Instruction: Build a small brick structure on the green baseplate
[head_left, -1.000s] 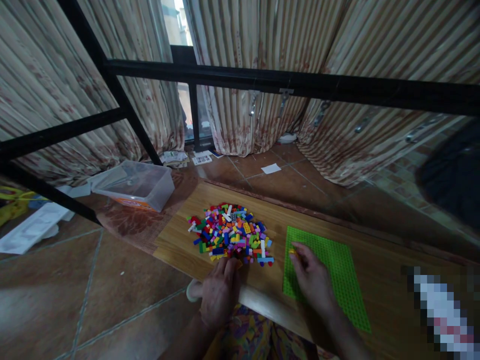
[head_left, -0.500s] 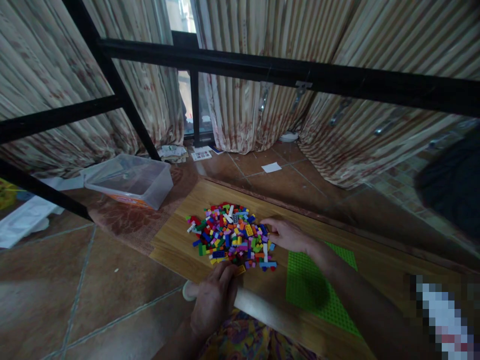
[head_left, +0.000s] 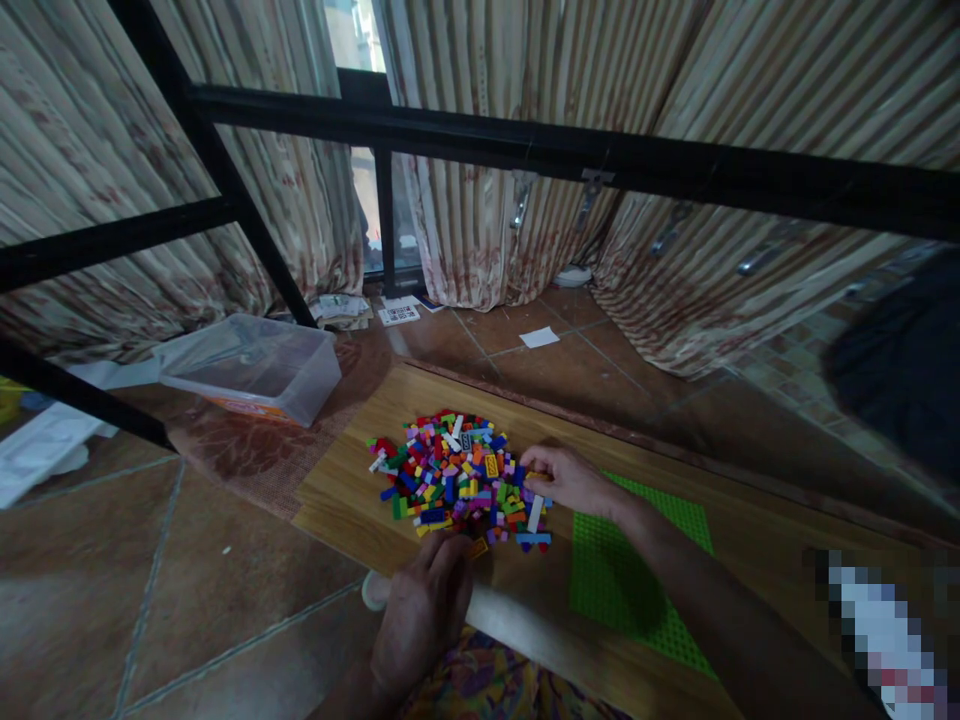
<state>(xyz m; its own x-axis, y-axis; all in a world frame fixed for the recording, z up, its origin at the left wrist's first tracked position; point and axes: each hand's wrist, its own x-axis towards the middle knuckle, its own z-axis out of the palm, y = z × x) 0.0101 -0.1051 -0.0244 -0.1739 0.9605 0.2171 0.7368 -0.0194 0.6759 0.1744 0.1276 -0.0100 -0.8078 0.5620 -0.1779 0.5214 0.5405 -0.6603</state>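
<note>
A heap of small coloured bricks (head_left: pixel 450 475) lies on a wooden board (head_left: pixel 360 470) on the floor. My right hand (head_left: pixel 574 480) reaches over the green studded baseplate (head_left: pixel 611 570) and touches the heap's right edge; its fingers curl among the bricks, and whether they pinch one is hidden. My left hand (head_left: pixel 424 605) rests fingers down at the board's near edge, touching the nearest bricks and holding nothing that I can see.
A clear plastic tub (head_left: pixel 255 365) stands on the floor left of the board. Black metal frame bars (head_left: pixel 570 155) cross the view above. Striped curtains hang behind, with papers (head_left: pixel 341 310) at their foot. A pale roll (head_left: pixel 525 620) lies under the board's near edge.
My right hand left the green baseplate, went up to the brick heap's right side, then slid slightly down along it. The left hand stayed at the board's edge.
</note>
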